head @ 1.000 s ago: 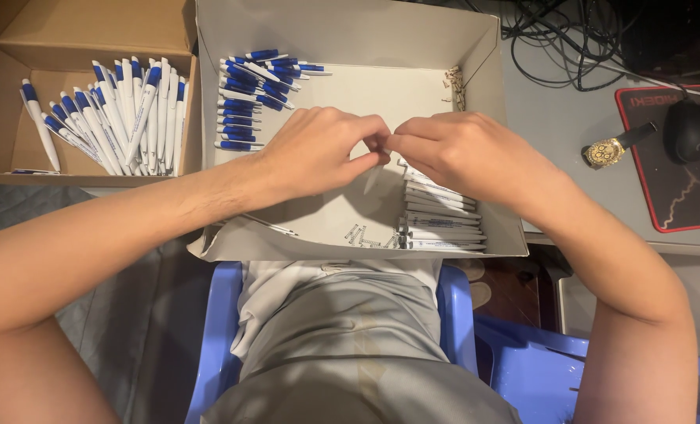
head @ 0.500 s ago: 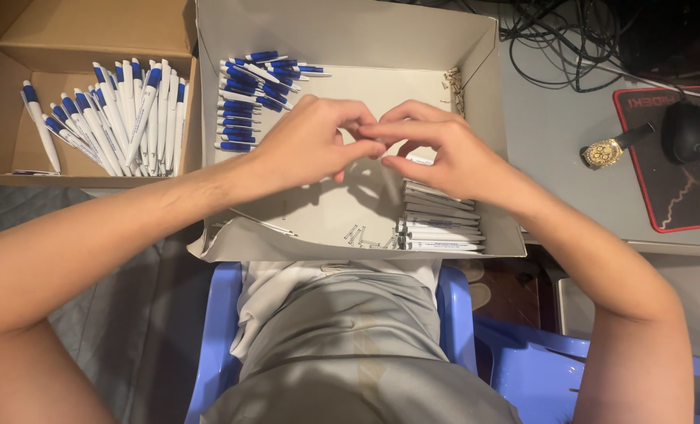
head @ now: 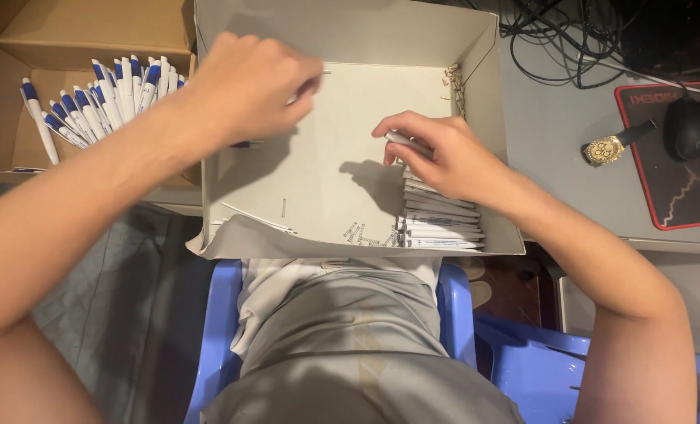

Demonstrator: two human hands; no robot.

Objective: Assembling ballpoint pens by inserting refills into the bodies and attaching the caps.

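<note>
A shallow white cardboard box (head: 342,31) rests on my lap and the desk edge. My left hand (head: 248,82) hovers over its left side, fingers pinched on a thin white refill whose tip sticks out to the right; it hides the pile of blue pen parts beneath. My right hand (head: 440,153) sits over the box's right side, closed on a white pen barrel, just above a stack of white pen barrels (head: 440,224). Small metal springs (head: 454,78) lie in the far right corner, and a few more near the front edge.
A brown cardboard box (head: 20,118) at left holds several assembled white-and-blue pens (head: 91,106). On the grey desk at right lie a gold wristwatch (head: 611,148), a black mouse (head: 689,127) on a red-edged pad, and tangled cables (head: 570,39). I sit on a blue plastic chair (head: 216,330).
My hands, joined together at the box's middle before, have parted: the left moved up-left over the blue parts, the right dropped toward the barrel stack.
</note>
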